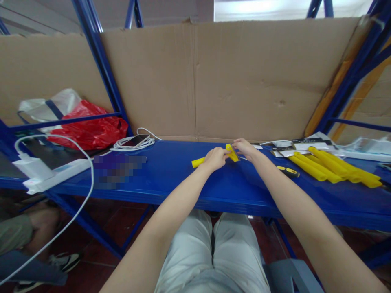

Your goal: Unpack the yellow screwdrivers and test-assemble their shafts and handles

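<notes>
My left hand (216, 158) is closed around the handle of a yellow T-shaped tool that looks like a scraper (232, 153). The handle's end sticks out to the left of the fist, and the flat, wider head stands tilted on the right. Close against that head is my right hand (244, 148), its fingers bent together; what they pinch is too small to tell. A thin metal rod shows just below the right fingers. Beyond my right forearm, a black-and-yellow screwdriver handle (288, 171) lies on the blue tabletop (171, 175).
Several yellow tubes (332, 167) lie at the right beside flat packages (314, 142). Leftward are a coiled white cable (134, 143) with a phone, a white power strip (61, 175) and a red bag (91, 126). Cardboard (244, 81) walls the back. A seated person's leg (42, 228) shows lower left.
</notes>
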Motion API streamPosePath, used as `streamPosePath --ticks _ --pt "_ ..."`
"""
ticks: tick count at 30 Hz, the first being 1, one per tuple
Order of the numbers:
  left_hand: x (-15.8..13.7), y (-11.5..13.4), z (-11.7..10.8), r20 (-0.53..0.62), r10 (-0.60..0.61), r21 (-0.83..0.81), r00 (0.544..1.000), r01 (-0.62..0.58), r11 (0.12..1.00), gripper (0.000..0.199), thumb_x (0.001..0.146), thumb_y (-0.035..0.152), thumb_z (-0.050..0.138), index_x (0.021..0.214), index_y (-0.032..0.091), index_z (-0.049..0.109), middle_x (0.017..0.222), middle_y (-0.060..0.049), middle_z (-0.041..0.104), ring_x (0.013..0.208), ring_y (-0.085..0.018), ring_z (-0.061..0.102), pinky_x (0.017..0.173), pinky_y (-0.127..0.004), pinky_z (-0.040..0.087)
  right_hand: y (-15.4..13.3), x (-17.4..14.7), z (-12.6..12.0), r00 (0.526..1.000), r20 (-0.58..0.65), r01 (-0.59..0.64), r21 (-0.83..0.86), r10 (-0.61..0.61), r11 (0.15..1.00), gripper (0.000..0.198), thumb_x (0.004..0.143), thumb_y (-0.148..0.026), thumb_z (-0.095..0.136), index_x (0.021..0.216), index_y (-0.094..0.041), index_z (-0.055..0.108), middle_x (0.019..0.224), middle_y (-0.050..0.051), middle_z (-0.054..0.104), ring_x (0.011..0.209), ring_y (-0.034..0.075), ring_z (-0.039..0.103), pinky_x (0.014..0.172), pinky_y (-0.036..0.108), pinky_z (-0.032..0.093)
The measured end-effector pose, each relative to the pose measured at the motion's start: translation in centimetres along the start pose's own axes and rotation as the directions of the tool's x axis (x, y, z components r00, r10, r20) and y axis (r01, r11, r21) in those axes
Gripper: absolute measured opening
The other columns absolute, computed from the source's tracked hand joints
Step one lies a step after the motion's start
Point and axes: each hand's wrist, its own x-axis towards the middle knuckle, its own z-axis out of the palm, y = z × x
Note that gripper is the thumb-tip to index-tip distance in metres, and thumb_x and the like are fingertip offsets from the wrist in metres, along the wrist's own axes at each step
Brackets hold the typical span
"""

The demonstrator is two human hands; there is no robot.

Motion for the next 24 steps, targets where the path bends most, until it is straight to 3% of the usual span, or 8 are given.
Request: streamPosePath --ticks 3,10,16,24 --pt "0.1 -0.2 0.0 -0.023 -0.053 -0.02 0.998 0.053 0.998 0.034 0.088 0.024 0.053 0.121 0.025 0.063 0.119 -0.009 0.064 0.11 -0.024 0.059 0.092 -0.032 0.045 -0.1 -0.2 -0.7 0.993 0.081 -0.095 0.101 0.087 0.99 0.018 0.076 0.0 0.05 0.085 -0.016 0.051 0.066 -0.001 0.055 0.058 0.009 0.052 0.055 0.021 0.041" --pt "0.1 -0.5 0.0 -0.031 -0.086 -0.056 0.996 0.084 0.995 0.033 0.087 0.024 0.055 0.119 0.025 0.065 0.117 -0.009 0.065 0.11 -0.024 0.059 0.093 -0.034 0.045 0.3 -0.4 -1.3 0.91 0.4 -0.141 0.049 0.11 0.989 0.018 0.079 -0.005 0.058 0.095 -0.012 0.059 0.059 0.002 0.061 0.05 0.011 0.055 0.054 0.023 0.049" --pt "0.1 -0.6 -0.1 -0.036 -0.075 -0.053 0.997 0.073 0.996 0.034 0.088 0.025 0.054 0.121 0.025 0.063 0.118 -0.009 0.065 0.11 -0.024 0.06 0.093 -0.033 0.045 0.6 0.0 -1.3 0.89 0.441 -0.185 0.121 0.114 0.975 0.009 0.083 -0.01 0.058 0.09 -0.009 0.064 0.059 0.005 0.064 0.049 0.01 0.056 0.052 0.021 0.048" --pt "0.3 -0.4 0.3 -0.033 -0.017 -0.025 0.999 0.016 1.0 0.035 0.088 0.029 0.055 0.122 0.028 0.062 0.115 -0.006 0.066 0.108 -0.022 0.06 0.092 -0.031 0.046 1.3 1.0 -1.1 0.857 0.487 -0.268 0.144 0.168 0.953 0.026 0.093 -0.019 0.041 0.101 -0.007 0.063 0.061 0.008 0.066 0.048 0.012 0.054 0.049 0.022 0.045"
